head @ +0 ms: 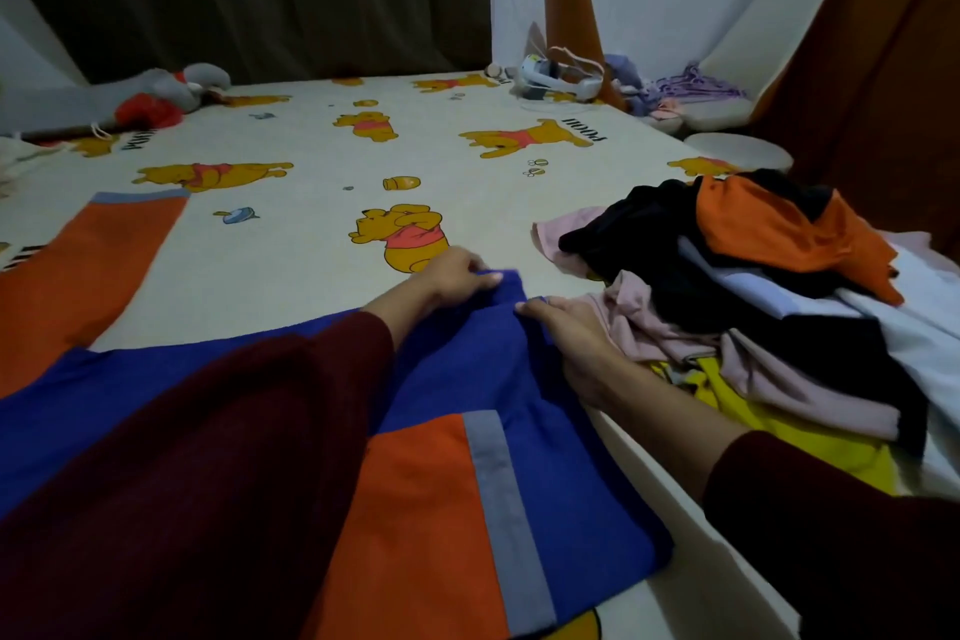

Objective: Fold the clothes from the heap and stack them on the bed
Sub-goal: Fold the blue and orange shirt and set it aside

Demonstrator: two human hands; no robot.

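Observation:
A blue shirt point(467, 369) with orange sleeves and grey cuffs lies spread on the bed point(311, 244) in front of me. One orange sleeve point(88, 270) stretches out to the left; the other is folded over the blue body at the bottom. My left hand point(457, 276) pinches the shirt's far blue corner. Just beside it, my right hand point(571, 343) grips the same edge. The heap of clothes point(737, 286) sits to the right, with black, orange, pink, white and yellow pieces.
The bed has a cream sheet printed with yellow bears. A grey soft toy point(156, 94) lies at the far left. A white headset and bags point(561, 78) sit at the far right corner by the wall. Dark curtains hang behind.

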